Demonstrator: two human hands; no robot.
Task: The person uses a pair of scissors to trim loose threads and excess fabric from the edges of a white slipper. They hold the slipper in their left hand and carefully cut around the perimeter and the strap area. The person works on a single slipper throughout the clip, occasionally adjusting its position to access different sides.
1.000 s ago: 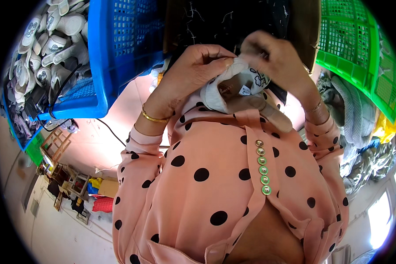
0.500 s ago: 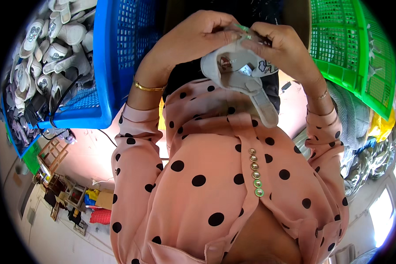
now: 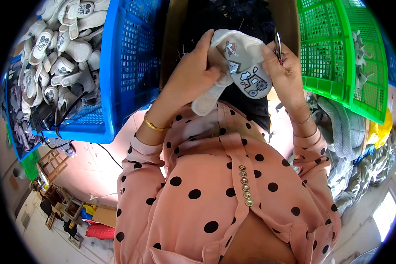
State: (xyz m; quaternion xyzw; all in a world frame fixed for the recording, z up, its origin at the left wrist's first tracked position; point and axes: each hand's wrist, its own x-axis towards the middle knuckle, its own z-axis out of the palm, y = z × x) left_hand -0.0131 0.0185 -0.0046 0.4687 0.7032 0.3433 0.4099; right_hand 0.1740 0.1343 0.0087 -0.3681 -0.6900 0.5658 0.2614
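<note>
A cream shoe upper (image 3: 240, 46) with a printed tractor and a strap is held up in front of me. My left hand (image 3: 191, 72) grips its left side, thumb bent over the material near the strap. At its right edge my right hand (image 3: 287, 72) is closed, with the thumb against the upper. Small scissors (image 3: 277, 43) are held in that hand, metal blades pointing up and a bit of red showing by the fingers. Their handles are mostly hidden by the fingers.
Left stands a blue crate (image 3: 108, 83) heaped with similar cream uppers (image 3: 77, 50). A green crate (image 3: 348, 57) is on the right. Beyond my hands a brown box (image 3: 171, 37) holds dark scraps (image 3: 233, 13). Grey fabric (image 3: 345, 127) lies below the green crate.
The upper has been turned and raised, its strap now hanging to the left and the tractor print facing me. My hands have moved apart. Scissor blades now show above my right hand.
</note>
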